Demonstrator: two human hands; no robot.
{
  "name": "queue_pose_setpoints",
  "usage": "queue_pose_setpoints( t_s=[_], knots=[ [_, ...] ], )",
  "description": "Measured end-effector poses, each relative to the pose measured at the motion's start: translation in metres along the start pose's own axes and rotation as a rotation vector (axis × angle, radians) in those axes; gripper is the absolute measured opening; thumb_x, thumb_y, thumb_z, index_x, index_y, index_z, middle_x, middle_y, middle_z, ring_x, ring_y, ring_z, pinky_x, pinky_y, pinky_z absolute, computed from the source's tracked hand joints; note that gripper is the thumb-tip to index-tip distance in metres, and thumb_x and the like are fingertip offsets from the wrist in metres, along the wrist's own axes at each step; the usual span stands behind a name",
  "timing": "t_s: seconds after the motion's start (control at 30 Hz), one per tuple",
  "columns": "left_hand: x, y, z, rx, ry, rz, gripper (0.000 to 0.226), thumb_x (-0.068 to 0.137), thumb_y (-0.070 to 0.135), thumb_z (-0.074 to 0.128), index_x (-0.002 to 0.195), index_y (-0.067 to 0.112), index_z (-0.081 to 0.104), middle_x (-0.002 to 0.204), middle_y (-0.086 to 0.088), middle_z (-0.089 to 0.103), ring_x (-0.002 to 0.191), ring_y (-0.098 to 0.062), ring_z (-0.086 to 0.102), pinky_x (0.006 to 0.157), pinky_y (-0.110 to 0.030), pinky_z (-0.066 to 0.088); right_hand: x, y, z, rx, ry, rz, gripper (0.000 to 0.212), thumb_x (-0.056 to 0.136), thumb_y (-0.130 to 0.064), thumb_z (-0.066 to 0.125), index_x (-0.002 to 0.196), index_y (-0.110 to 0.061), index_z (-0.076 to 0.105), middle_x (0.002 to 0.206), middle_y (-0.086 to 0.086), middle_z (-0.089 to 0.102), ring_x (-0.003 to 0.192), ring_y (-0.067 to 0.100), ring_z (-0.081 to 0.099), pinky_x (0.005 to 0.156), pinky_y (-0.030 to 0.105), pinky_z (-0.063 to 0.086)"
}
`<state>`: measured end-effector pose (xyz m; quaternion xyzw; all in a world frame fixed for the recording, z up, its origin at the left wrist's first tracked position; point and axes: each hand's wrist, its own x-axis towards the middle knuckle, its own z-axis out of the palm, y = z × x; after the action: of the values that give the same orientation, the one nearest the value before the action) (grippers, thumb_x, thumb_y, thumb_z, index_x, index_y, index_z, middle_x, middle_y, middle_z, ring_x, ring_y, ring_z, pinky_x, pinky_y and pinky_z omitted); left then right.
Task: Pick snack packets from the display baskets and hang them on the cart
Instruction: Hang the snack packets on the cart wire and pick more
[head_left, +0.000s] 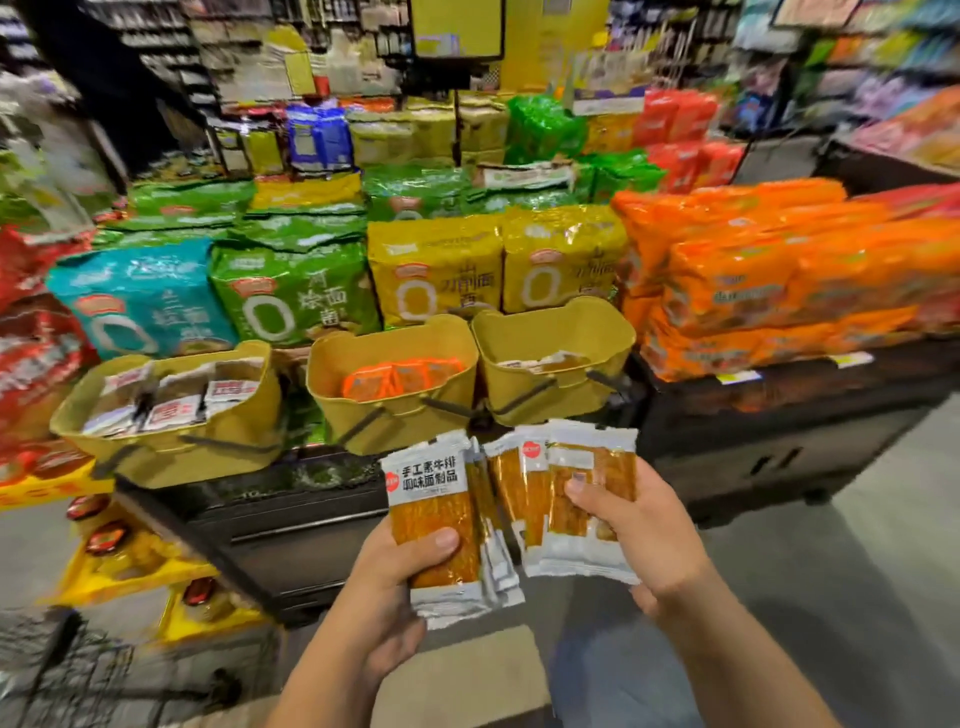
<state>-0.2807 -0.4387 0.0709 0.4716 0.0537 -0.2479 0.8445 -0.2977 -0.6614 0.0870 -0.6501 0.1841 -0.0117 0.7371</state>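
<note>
1. Three yellow baskets stand in a row. The left basket (171, 457) holds white-labelled packets, the middle basket (405, 421) holds orange packets, and the right basket (545, 395) holds only a few.
2. Big noodle bags (436, 265) are stacked behind the baskets.
3. The left hand (395, 587) grasps one stack of snack packets (436, 519). The right hand (634, 525) grasps a second stack (566, 483) just beside it, in front of the baskets.

The packet (432, 486) in your left hand (397, 597) reads 手工素牛排 — 调味面制品 below. The green bag (296, 293) and yellow bag (436, 270) each show a large 0.
</note>
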Motion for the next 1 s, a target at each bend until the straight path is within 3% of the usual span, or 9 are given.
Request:
queue_pose_setpoints(
  t_s=[0.27,0.33,0.43,0.47,0.6,0.7,0.83,0.93,1.0],
  knots=[
    [0.065,0.017,0.015,0.018,-0.041,0.008,0.112,0.026,0.02,0.104,0.128,0.003,0.06,0.12,-0.031,0.068,0.094,-0.044,0.073,0.076,-0.055,0.062,0.047,-0.013,-0.009,0.022,0.026,0.015,0.03,0.092,-0.01,0.071,0.119,-0.022,0.067,0.105,-0.003,0.078,0.098,0.018,0.074,0.094,0.046,0.056],
    [0.092,0.026,0.013,0.026,-0.074,-0.006,0.103,0.03,0.013,0.102,0.125,0.003,0.061,0.116,-0.03,0.069,0.09,-0.043,0.074,0.072,-0.054,0.062,0.066,-0.02,-0.007,-0.01,0.039,-0.005,0.031,0.092,-0.007,0.07,0.12,-0.018,0.066,0.105,0.0,0.078,0.098,0.019,0.075,0.091,0.043,0.057],
    [0.138,0.046,0.012,0.045,-0.105,-0.005,0.072,0.055,-0.001,0.081,0.124,0.004,0.06,0.109,-0.027,0.073,0.083,-0.038,0.075,0.064,-0.046,0.063,0.1,-0.032,-0.004,-0.079,0.049,-0.029,0.031,0.092,-0.008,0.07,0.122,-0.017,0.067,0.109,0.003,0.077,0.102,0.024,0.073,0.096,0.049,0.055],
    [0.151,0.053,0.011,0.072,-0.113,-0.003,0.073,0.056,-0.001,0.081,0.126,0.004,0.059,0.109,-0.026,0.073,0.084,-0.037,0.075,0.064,-0.044,0.063,0.11,-0.036,-0.001,-0.103,0.063,-0.03,0.031,0.092,-0.008,0.07,0.121,-0.018,0.067,0.109,0.003,0.077,0.102,0.023,0.073,0.096,0.049,0.055],
    [0.217,0.092,0.005,0.167,-0.096,0.06,0.078,0.058,-0.003,0.089,0.129,0.008,0.059,0.108,-0.02,0.075,0.091,-0.034,0.075,0.073,-0.042,0.06,0.166,-0.065,0.008,-0.191,0.145,-0.105,0.028,0.088,-0.003,0.072,0.112,-0.018,0.07,0.101,-0.001,0.078,0.093,0.019,0.075,0.082,0.036,0.058],
    [0.252,0.118,-0.013,0.182,-0.05,0.08,0.073,0.058,0.002,0.088,0.126,0.014,0.062,0.109,-0.014,0.076,0.097,-0.032,0.075,0.083,-0.041,0.057,0.21,-0.075,0.0,-0.293,0.279,-0.154,0.022,0.086,-0.001,0.074,0.101,-0.017,0.07,0.086,-0.015,0.077,0.081,0.012,0.072,0.073,0.022,0.052],
    [0.282,0.144,-0.04,0.155,0.006,0.091,0.075,0.055,0.012,0.089,0.126,0.01,0.064,0.106,-0.015,0.077,0.095,-0.034,0.075,0.084,-0.045,0.059,0.266,-0.076,0.004,-0.445,0.378,-0.157,0.025,0.087,-0.005,0.075,0.095,-0.026,0.065,0.09,-0.01,0.072,0.086,0.008,0.067,0.079,0.032,0.049],
    [0.29,0.153,-0.05,0.133,0.031,0.081,0.071,0.058,0.006,0.089,0.124,0.009,0.063,0.104,-0.016,0.077,0.09,-0.034,0.076,0.07,-0.04,0.062,0.322,-0.054,0.006,-0.622,0.323,-0.09,0.022,0.082,-0.023,0.08,0.1,-0.021,0.068,0.099,-0.003,0.075,0.093,0.016,0.07,0.084,0.036,0.053],
    [0.292,0.157,-0.055,0.131,0.041,0.078,0.075,0.058,0.005,0.09,0.127,0.009,0.06,0.105,-0.016,0.077,0.092,-0.035,0.075,0.068,-0.039,0.061,0.381,-0.019,-0.008,-0.757,0.272,0.01,0.056,0.066,-0.055,0.08,0.103,-0.016,0.065,0.107,0.005,0.075,0.1,0.025,0.07,0.087,0.041,0.056]
  ],
)
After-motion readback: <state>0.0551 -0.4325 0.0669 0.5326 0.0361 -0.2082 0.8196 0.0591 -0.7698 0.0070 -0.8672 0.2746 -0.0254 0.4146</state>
